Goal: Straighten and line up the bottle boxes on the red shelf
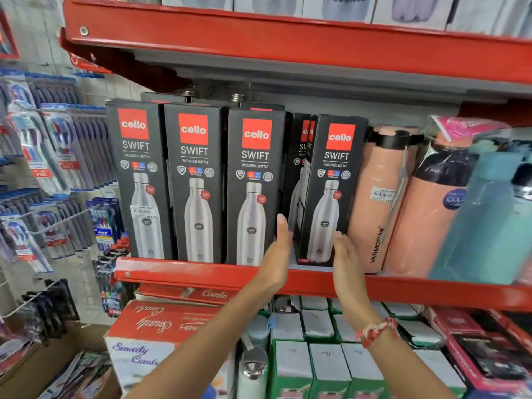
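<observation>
Head view looks at a red shelf (201,273) with four black "cello SWIFT" bottle boxes along its front. First box (138,180), second box (195,182) and third box (253,191) stand upright, side by side and touching, with their fronts almost in one line at the shelf edge. Fourth box (331,191) stands apart from them, to the right of a gap. It is turned a little, so its left side face shows, and it sits slightly further back from the edge than the other three. In the gap, behind, one more box (299,168) of the same kind is partly visible.

Left hand (277,251) is flat and released, fingers straight and together, pointing up. It is in front of the gap, at the right edge of the third box; I cannot tell whether it touches. Right hand (345,260) is also flat and released, in front of the lower right corner of the fourth box. It grasps nothing, and contact with the box is not clear. A red and white wristband (377,331) is on the right wrist.

Just right of the fourth box lean two peach bottles (380,203), and a teal bottle (483,220) is further right. Toothbrush packs (43,174) hang on the wall at the left. Below the shelf are red "Smarty Combo" cartons (155,323) and green and white boxes (322,358).
</observation>
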`<state>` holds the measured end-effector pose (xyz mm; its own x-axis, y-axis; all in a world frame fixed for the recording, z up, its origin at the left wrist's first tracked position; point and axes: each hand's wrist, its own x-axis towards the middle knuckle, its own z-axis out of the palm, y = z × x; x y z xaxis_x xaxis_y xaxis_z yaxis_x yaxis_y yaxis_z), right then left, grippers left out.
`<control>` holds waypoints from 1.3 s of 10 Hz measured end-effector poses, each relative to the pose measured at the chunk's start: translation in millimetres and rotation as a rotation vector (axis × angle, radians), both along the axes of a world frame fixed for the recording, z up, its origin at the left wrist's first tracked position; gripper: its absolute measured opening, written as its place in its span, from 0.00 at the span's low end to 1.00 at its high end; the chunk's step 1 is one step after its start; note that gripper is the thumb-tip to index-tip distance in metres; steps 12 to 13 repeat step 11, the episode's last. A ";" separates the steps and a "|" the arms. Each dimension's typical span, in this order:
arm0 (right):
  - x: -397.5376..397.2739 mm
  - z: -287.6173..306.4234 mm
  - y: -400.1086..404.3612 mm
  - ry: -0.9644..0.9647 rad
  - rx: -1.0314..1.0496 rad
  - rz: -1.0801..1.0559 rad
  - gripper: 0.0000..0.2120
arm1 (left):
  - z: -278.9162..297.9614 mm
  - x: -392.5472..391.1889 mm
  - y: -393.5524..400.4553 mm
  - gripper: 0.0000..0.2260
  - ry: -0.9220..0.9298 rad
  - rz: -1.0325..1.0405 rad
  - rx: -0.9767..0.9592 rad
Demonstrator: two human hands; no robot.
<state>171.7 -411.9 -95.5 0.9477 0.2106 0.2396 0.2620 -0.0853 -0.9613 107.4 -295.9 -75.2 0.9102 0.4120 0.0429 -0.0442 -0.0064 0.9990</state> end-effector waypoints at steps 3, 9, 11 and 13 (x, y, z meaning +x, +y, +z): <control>18.2 11.7 7.6 0.175 0.070 0.054 0.34 | 0.4 18.8 -16.2 0.66 0.059 0.007 -0.017; -23.1 7.3 8.1 0.293 0.014 0.175 0.45 | -9.2 -35.9 7.2 0.66 0.068 -0.038 0.111; -42.0 28.5 6.4 0.181 -0.002 0.067 0.41 | 7.1 -42.6 14.6 0.61 0.060 -0.074 0.148; -42.0 28.5 6.4 0.181 -0.002 0.067 0.41 | 7.1 -42.6 14.6 0.61 0.060 -0.074 0.148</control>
